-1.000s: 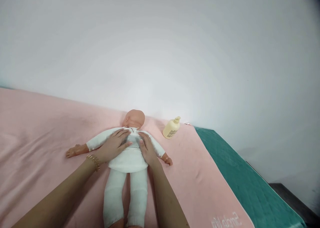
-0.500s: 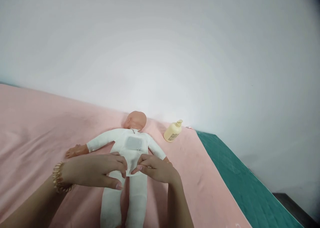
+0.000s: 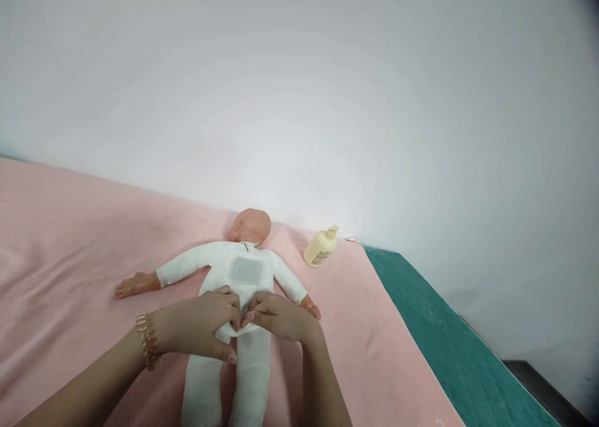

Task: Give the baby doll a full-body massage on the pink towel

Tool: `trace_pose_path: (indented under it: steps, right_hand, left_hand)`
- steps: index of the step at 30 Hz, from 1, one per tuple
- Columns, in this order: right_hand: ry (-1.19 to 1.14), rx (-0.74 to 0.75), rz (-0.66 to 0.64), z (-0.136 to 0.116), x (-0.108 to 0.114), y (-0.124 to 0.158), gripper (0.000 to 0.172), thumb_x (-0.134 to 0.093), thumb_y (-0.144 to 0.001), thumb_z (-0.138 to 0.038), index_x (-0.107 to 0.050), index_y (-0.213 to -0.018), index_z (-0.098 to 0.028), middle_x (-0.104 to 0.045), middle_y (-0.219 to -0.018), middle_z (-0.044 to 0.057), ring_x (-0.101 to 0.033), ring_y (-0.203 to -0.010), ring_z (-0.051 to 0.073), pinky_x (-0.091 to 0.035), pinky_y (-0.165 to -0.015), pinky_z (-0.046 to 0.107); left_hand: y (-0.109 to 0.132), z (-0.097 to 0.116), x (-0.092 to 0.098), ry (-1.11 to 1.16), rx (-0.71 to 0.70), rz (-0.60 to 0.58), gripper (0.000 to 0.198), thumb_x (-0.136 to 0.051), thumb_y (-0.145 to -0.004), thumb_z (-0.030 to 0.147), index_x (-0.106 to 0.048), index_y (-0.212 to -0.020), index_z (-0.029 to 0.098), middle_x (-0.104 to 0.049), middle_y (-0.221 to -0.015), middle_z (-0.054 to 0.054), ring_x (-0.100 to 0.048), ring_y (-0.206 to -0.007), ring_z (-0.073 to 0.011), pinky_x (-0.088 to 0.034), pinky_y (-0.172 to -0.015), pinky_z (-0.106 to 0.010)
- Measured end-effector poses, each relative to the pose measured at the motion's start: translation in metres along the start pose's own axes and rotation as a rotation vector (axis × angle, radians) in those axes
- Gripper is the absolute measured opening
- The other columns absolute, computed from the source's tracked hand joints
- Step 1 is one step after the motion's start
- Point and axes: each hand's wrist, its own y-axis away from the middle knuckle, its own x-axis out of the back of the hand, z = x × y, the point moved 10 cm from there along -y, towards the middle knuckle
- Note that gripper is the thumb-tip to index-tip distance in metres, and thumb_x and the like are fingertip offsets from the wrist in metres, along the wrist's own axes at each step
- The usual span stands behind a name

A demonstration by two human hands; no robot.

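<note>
A baby doll (image 3: 248, 299) with a white cloth body and bald plastic head lies stretched out, its arms spread. A grey rectangular patch (image 3: 246, 270) shows on the upper part of its torso. My left hand (image 3: 203, 321), below a beaded bracelet (image 3: 148, 341), is at the left of the doll's lower torso; its fingers are bent and the thumb stands apart. From the other side, my right hand (image 3: 278, 316) has its fingers curled and its thumb close to the forefinger against the white cloth. The fingertips of both hands nearly meet; their exact grip is partly hidden.
A pale yellow pump bottle (image 3: 320, 247) stands to the right of the doll's head. Pink cloth (image 3: 365, 333) lies under everything, with a green surface (image 3: 449, 333) beyond its right edge. A white wall (image 3: 299, 102) rises behind. Something dark (image 3: 538, 383) is at lower right.
My left hand has moved right and its fingers have come closer to my right hand, over the doll's lower torso. The whole view has shifted slightly.
</note>
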Motion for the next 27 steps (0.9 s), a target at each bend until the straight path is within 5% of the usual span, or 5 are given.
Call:
trace_pose_path:
  steps: [8, 14, 23, 27]
  right_hand:
    - [-0.076, -0.05, 0.083, 0.009, 0.017, 0.001, 0.034, -0.045, -0.1, -0.033, -0.079, -0.1, -0.033, -0.061, -0.094, 0.002, -0.058, -0.103, 0.02, -0.041, -0.105, 0.042]
    - [-0.096, -0.042, 0.102, 0.01, 0.013, -0.005, 0.031, -0.051, -0.096, -0.033, -0.081, -0.092, -0.035, -0.065, -0.094, 0.003, -0.062, -0.095, 0.02, -0.051, -0.082, 0.03]
    - [-0.12, -0.039, 0.231, 0.012, 0.027, -0.005, 0.037, -0.043, -0.1, -0.035, -0.079, -0.099, -0.028, -0.06, -0.103, 0.005, -0.06, -0.097, 0.019, -0.047, -0.088, 0.034]
    - [-0.084, -0.081, 0.223, 0.018, 0.021, -0.01, 0.034, -0.046, -0.099, -0.028, -0.079, -0.095, -0.028, -0.059, -0.097, 0.003, -0.059, -0.095, 0.018, -0.047, -0.089, 0.033]
  left_hand:
    - [0.008, -0.014, 0.026, -0.027, -0.06, 0.185, 0.022, -0.07, -0.077, 0.034, -0.068, -0.098, 0.028, -0.069, -0.105, 0.002, -0.061, -0.103, -0.0274, -0.036, -0.103, -0.044]
    - [-0.001, -0.022, 0.011, 0.005, -0.022, 0.106, 0.028, -0.07, -0.072, 0.032, -0.068, -0.099, 0.026, -0.067, -0.109, -0.001, -0.057, -0.108, -0.0291, -0.043, -0.092, -0.037]
    - [-0.004, -0.021, 0.025, -0.116, -0.065, 0.264, 0.024, -0.064, -0.078, 0.036, -0.066, -0.101, 0.026, -0.065, -0.112, -0.004, -0.056, -0.103, -0.0291, -0.04, -0.096, -0.042]
    - [-0.008, -0.02, 0.018, -0.132, -0.04, 0.226, 0.025, -0.066, -0.077, 0.036, -0.064, -0.1, 0.025, -0.065, -0.11, -0.004, -0.056, -0.103, -0.0286, -0.037, -0.099, -0.044]
